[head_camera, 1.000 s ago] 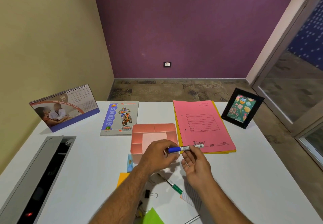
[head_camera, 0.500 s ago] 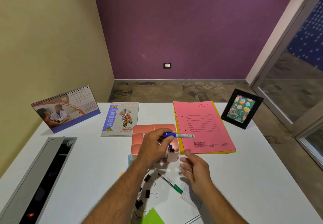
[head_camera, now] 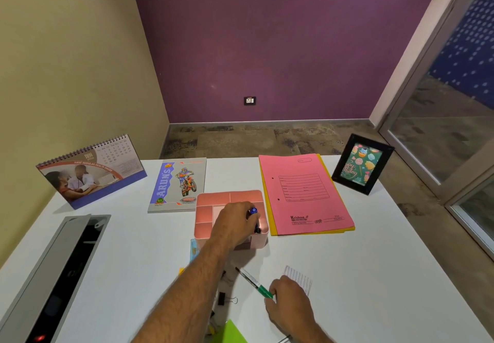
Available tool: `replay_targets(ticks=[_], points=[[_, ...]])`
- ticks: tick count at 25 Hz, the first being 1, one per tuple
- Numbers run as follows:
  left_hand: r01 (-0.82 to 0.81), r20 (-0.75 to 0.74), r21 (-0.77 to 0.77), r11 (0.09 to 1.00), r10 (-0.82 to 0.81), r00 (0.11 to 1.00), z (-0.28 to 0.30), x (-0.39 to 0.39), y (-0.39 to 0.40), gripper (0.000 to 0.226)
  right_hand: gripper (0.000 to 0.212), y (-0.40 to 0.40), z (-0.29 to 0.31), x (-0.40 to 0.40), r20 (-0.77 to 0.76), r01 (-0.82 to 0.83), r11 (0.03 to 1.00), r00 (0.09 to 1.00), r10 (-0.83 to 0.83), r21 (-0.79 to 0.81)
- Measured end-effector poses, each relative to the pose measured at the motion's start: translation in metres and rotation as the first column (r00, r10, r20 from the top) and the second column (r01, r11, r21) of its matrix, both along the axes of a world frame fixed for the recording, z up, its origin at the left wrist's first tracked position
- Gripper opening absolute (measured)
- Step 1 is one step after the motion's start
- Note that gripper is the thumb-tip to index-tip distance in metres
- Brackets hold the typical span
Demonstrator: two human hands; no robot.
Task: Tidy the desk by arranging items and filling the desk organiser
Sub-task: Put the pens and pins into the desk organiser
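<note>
A pink desk organiser [head_camera: 213, 199] with several compartments stands mid-desk. My left hand [head_camera: 234, 223] is over its right side and holds a blue marker [head_camera: 254, 211] upright in the right compartment, beside another dark pen end [head_camera: 257, 230]. Nearer me, a green-capped pen [head_camera: 252, 281] lies on the white desk [head_camera: 374, 275]. My right hand [head_camera: 290, 302] pinches the pen's green cap with its fingertips. A small lined paper slip [head_camera: 299, 278] lies just right of that hand.
A desk calendar [head_camera: 91, 170] stands at the far left, a notebook [head_camera: 177, 184] beside the organiser, pink and yellow folders [head_camera: 303, 193] to its right, a framed picture [head_camera: 361, 164] far right. Black binder clips [head_camera: 227, 300] and green paper [head_camera: 231, 333] lie near me. An open cable tray [head_camera: 61, 270] runs along the left.
My left hand turned the blue marker from level to upright and lowered it into the organiser. My right hand pulled back toward me and took hold of the green pen.
</note>
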State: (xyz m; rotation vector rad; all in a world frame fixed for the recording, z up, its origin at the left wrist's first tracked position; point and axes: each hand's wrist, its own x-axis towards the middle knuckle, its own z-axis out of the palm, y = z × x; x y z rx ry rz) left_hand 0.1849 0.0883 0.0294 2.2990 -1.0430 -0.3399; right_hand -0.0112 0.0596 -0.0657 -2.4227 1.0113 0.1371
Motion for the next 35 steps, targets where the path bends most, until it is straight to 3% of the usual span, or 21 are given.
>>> replay_targets(ticks=[2,4,7,10,13,18,21,25,29,31,33,35], points=[[0.030,-0.030,0.028,0.999,-0.030,0.999,-0.005,0.002,0.003,0.026,0.010,0.001,0.004,-0.001,0.058,0.034,0.999,0.998,-0.035,0.019],[0.071,-0.047,0.067,0.995,-0.068,0.997,-0.008,0.005,0.006,0.029,0.013,-0.001,0.008,-0.001,0.165,0.121,0.988,0.977,-0.136,0.098],[0.096,-0.065,0.118,0.988,-0.089,0.994,-0.010,0.007,0.010,0.037,0.013,-0.009,0.018,0.000,0.386,0.267,0.906,0.838,-0.387,0.329],[0.123,-0.058,0.112,0.986,-0.117,0.991,-0.008,0.005,0.016,0.038,0.020,-0.017,0.038,0.004,0.523,0.279,0.853,0.692,-0.497,0.441],[0.198,-0.042,0.017,0.980,-0.197,0.980,0.001,0.003,0.023,0.034,0.019,-0.027,0.061,0.012,0.619,0.251,0.866,0.616,-0.487,0.432],[0.371,-0.147,-0.225,0.901,-0.408,0.901,0.021,-0.008,0.022,0.037,0.019,-0.039,0.105,0.031,0.775,0.205,0.920,0.494,-0.393,0.335],[0.376,-0.086,-0.362,0.853,-0.432,0.898,0.029,-0.014,0.016,0.025,0.018,-0.042,0.122,0.043,0.810,0.199,0.937,0.473,-0.347,0.286],[0.362,-0.041,-0.415,0.835,-0.414,0.909,0.034,-0.011,0.016,0.019,0.019,-0.041,0.126,0.050,0.829,0.184,0.941,0.445,-0.338,0.285],[0.241,-0.062,-0.468,0.850,-0.303,0.951,0.033,-0.005,0.019,0.019,0.015,-0.034,0.102,0.045,0.805,0.181,0.946,0.498,-0.323,0.267],[0.135,-0.113,-0.480,0.867,-0.213,0.970,0.033,0.001,0.019,0.021,0.009,-0.027,0.075,0.036,0.743,0.187,0.958,0.605,-0.286,0.217],[0.077,-0.104,-0.464,0.882,-0.141,0.985,0.032,0.008,0.019,0.021,0.010,-0.021,0.040,0.020,0.632,0.144,0.988,0.760,-0.149,0.060],[0.044,-0.068,-0.441,0.896,-0.083,0.994,0.031,0.013,0.019,0.022,0.026,-0.017,0.004,0.002,0.450,0.037,0.992,0.893,0.020,-0.118]])
